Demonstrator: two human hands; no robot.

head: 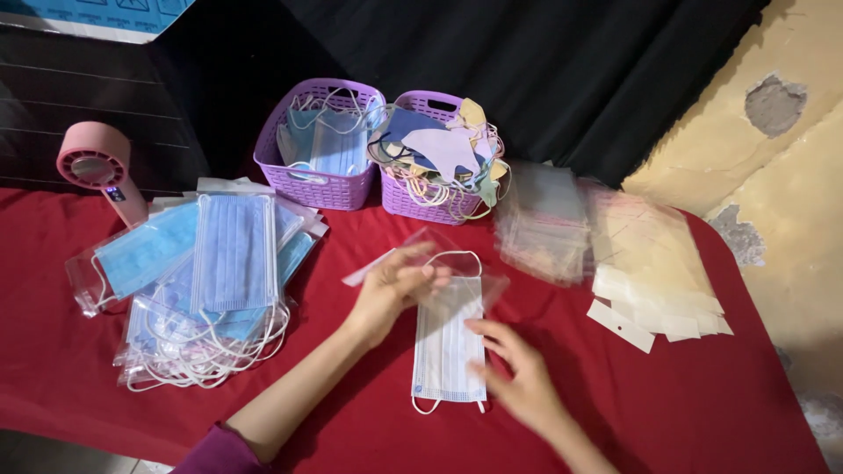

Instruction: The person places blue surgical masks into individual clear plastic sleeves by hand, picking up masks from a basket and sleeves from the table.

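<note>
On the red cloth (667, 404), left hand (391, 290) grasps clear sleeve (457, 263), right fingers (492, 333) released on mask (448, 351).

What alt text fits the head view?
Two hands, left hand and right hand, slide a white face mask into a clear sleeve on a red tablecloth. Blue masks lie left; two purple baskets sit behind.

place: home packing bench | evidence: red-clothed table (702, 412); peeling wall (773, 132); mask baskets (320, 189); sleeve stacks (544, 219)
</note>
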